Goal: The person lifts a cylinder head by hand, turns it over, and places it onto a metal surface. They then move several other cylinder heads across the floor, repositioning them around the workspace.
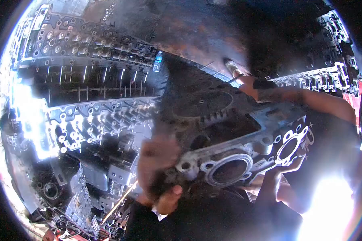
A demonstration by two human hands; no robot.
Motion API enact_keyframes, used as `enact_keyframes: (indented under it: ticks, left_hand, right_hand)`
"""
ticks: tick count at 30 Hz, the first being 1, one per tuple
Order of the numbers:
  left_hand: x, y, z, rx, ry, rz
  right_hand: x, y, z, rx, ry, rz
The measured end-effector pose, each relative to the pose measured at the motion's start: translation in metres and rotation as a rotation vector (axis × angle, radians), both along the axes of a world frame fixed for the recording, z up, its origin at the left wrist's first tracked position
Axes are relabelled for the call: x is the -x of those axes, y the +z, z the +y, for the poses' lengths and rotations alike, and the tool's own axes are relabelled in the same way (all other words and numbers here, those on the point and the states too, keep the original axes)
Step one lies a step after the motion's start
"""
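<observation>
A grey metal engine casting [265, 138] with round flanged ports spans the middle of the view, tilted. My left hand [159, 172], smeared by motion, is wrapped round its left end, with the thumb low in front. At the right end, beside a bright round flange [288, 148], my right hand [292, 161] grips with curled fingers; glare hides part of it. Behind the casting lies a dark engine part with a large round outline [203, 102]. What joins the two is hidden in shadow.
Long cylinder heads [96, 44] stand at left, with another cylinder head [100, 122] below. A water bottle [158, 61] stands beside them. From the right, another person's arm [309, 98] reaches to a metal cylinder [231, 67]. More heads [313, 80] sit behind.
</observation>
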State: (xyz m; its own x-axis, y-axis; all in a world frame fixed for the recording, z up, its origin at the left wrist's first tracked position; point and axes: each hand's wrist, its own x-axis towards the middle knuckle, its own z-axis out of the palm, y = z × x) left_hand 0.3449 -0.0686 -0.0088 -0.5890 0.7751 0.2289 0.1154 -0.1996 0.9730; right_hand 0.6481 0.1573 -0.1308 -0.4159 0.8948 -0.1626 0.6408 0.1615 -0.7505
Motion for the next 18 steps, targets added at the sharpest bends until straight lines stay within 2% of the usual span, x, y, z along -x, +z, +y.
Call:
enact_keyframes:
  ticks: [4,7,11,16,18]
  left_hand:
    - [0.041,0.008,0.016,0.060,0.003,-0.081]
    - [0.062,0.017,0.032,0.068,0.097,-0.315]
    - [0.101,0.012,0.043,0.152,0.024,-0.294]
    - [0.096,0.029,0.083,0.051,0.121,-0.367]
    - [0.102,0.032,0.091,-0.034,-0.022,-0.400]
  right_hand:
    - [0.014,0.055,-0.030,-0.252,-0.196,0.224]
    - [0.033,0.075,-0.044,-0.400,-0.288,0.341]
    - [0.063,0.078,-0.056,-0.506,-0.363,0.427]
    - [0.091,0.089,-0.066,-0.565,-0.392,0.433]
    - [0.100,0.083,-0.056,-0.607,-0.374,0.406]
